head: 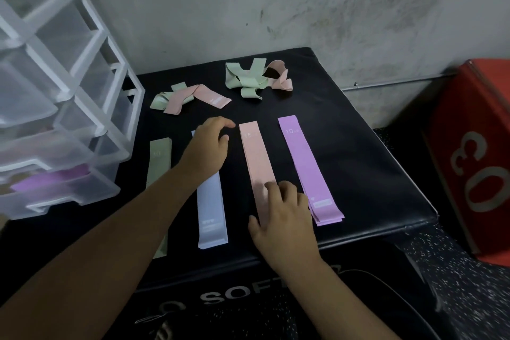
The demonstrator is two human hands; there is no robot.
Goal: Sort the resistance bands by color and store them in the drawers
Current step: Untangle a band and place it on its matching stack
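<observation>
Flat bands lie side by side on the black padded box (358,152): a green band (158,163), a pale blue band (211,210), a pink band (255,157) and a purple stack (302,163). My left hand (207,146) hovers over the far end of the blue band, fingers loosely curled, holding nothing. My right hand (284,215) rests with spread fingers on the near end of the pink band. Further back lie a tangled green and pink pile (187,99) and another green and pink pile (254,77). The clear drawer unit (63,107) stands at left; its lowest drawer holds a purple band (49,179).
A red box (480,157) with white numerals stands on the speckled floor to the right. A grey wall runs close behind the black box. The lower drawers of the unit stick out toward me at the left edge.
</observation>
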